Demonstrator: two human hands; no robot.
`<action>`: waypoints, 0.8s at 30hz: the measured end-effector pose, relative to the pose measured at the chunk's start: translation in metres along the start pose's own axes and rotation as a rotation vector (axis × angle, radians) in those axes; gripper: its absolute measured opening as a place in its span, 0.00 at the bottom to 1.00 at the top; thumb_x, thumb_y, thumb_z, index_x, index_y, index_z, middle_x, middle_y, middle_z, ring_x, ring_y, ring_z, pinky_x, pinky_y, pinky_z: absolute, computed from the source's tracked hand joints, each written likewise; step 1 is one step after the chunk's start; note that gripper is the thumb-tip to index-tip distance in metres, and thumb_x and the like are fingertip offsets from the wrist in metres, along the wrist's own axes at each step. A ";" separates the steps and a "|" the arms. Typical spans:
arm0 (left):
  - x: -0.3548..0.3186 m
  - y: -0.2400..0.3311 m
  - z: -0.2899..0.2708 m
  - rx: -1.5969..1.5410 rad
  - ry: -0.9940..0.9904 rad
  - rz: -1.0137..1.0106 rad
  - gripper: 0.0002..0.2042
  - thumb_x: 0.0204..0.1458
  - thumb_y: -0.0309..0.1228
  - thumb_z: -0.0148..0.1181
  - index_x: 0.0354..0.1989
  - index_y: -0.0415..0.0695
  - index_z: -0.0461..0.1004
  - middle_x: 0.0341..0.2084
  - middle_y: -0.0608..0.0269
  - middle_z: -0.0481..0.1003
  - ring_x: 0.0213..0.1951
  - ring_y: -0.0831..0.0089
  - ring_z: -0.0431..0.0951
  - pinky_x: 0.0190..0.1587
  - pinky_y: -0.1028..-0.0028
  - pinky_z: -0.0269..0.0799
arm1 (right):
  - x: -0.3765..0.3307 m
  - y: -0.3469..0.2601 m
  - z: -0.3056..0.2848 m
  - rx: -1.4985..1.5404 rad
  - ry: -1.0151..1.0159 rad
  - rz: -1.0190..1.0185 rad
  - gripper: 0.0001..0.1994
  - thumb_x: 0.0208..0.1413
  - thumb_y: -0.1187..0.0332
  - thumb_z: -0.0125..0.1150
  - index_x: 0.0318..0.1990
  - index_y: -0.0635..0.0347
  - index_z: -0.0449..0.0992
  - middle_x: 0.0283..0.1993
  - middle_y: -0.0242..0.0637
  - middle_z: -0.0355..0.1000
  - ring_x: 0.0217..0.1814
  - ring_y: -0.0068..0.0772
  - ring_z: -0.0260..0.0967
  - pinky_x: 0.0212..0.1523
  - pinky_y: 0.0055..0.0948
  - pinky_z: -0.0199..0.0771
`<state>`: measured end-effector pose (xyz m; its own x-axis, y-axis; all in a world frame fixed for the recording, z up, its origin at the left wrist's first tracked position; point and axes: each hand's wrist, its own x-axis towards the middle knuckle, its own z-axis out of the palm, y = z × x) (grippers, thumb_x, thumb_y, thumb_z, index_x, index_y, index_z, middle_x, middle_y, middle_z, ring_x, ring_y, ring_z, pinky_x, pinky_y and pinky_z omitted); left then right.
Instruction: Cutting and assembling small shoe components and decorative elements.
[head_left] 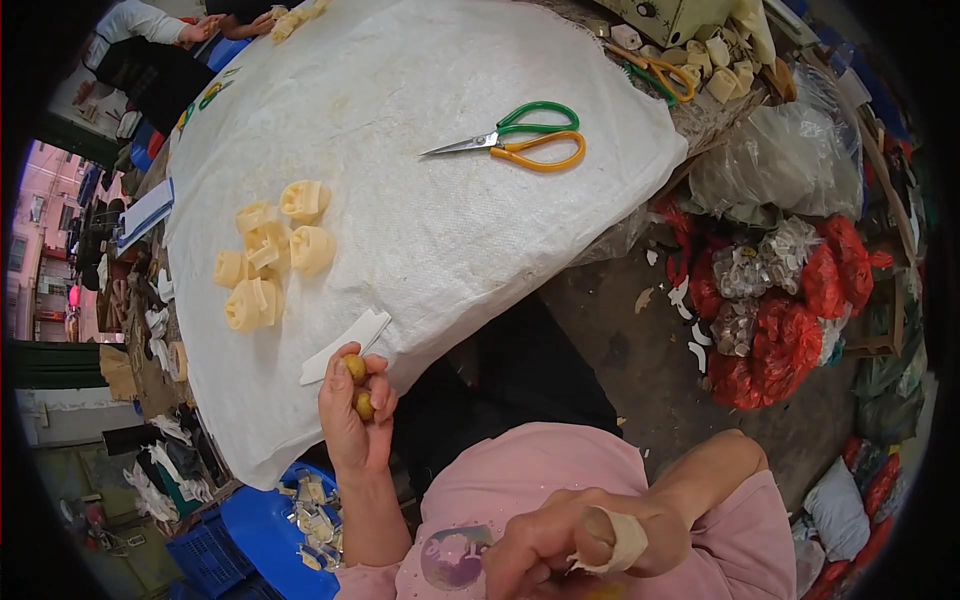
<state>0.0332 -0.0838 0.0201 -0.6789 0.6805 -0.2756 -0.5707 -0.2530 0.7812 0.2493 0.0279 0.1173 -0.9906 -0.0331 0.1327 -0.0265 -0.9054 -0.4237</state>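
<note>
My left hand, at the table's near edge, has its fingers curled round small round yellow-brown pieces; two show between the fingers. Close in front of my body is my right hand, fingers bent, with a pale wrap round the thumb. A bit of yellow shows beneath it at the lower edge, too cut off to name. Just beyond the left hand lie flat white strips. Several pale yellow rolled coils sit together on the white table cover. Scissors with one green and one orange handle rest farther off.
Left of me stands a blue basin with small scraps. On the floor at right are red plastic bags and clear bags. Another pair of scissors and more coils are far right. Another person's hands show far left.
</note>
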 end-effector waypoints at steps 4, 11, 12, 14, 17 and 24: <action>0.004 -0.002 0.007 0.006 -0.023 -0.024 0.12 0.59 0.34 0.44 0.46 0.41 0.65 0.32 0.53 0.73 0.18 0.81 0.64 0.17 0.84 0.57 | -0.013 -0.014 -0.010 -0.024 0.040 0.154 0.20 0.62 0.56 0.40 0.41 0.67 0.70 0.26 0.35 0.63 0.27 0.23 0.58 0.28 0.22 0.57; 0.006 -0.001 0.017 0.058 -0.007 -0.024 0.13 0.59 0.35 0.44 0.46 0.40 0.64 0.31 0.53 0.73 0.18 0.81 0.64 0.17 0.84 0.56 | -0.058 -0.023 -0.100 -0.176 0.810 -0.148 0.20 0.59 0.50 0.43 0.34 0.58 0.70 0.23 0.29 0.66 0.21 0.18 0.60 0.19 0.17 0.59; 0.007 -0.004 0.022 0.079 -0.036 -0.036 0.13 0.59 0.36 0.44 0.46 0.40 0.64 0.31 0.53 0.73 0.17 0.80 0.63 0.17 0.83 0.56 | -0.079 -0.022 -0.129 -0.360 0.997 -0.198 0.22 0.59 0.47 0.40 0.34 0.56 0.70 0.22 0.28 0.65 0.20 0.17 0.60 0.18 0.17 0.58; 0.005 -0.005 0.029 0.090 -0.031 -0.039 0.14 0.59 0.37 0.45 0.47 0.40 0.65 0.30 0.55 0.73 0.17 0.81 0.63 0.17 0.83 0.56 | -0.133 -0.024 -0.192 -0.528 1.329 -0.222 0.22 0.61 0.48 0.38 0.34 0.57 0.70 0.22 0.27 0.65 0.19 0.17 0.60 0.18 0.18 0.59; 0.007 -0.007 0.035 0.086 -0.091 -0.103 0.15 0.59 0.38 0.44 0.48 0.40 0.65 0.29 0.57 0.72 0.17 0.82 0.62 0.17 0.83 0.55 | -0.304 -0.020 -0.295 -1.009 1.766 0.328 0.24 0.55 0.49 0.43 0.43 0.65 0.69 0.39 0.44 0.72 0.36 0.37 0.71 0.34 0.35 0.71; 0.000 -0.006 0.037 -0.072 -0.174 -0.213 0.19 0.62 0.41 0.36 0.49 0.38 0.64 0.30 0.53 0.73 0.16 0.81 0.63 0.17 0.83 0.55 | -0.344 0.004 -0.317 -1.380 1.848 0.233 0.21 0.54 0.64 0.48 0.55 0.62 0.64 0.51 0.49 0.67 0.55 0.45 0.64 0.55 0.33 0.61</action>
<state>0.0542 -0.0566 0.0361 -0.4541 0.8298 -0.3243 -0.7279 -0.1356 0.6722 0.5477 0.1701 -0.2142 0.0108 0.9479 -0.3183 0.8119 -0.1941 -0.5505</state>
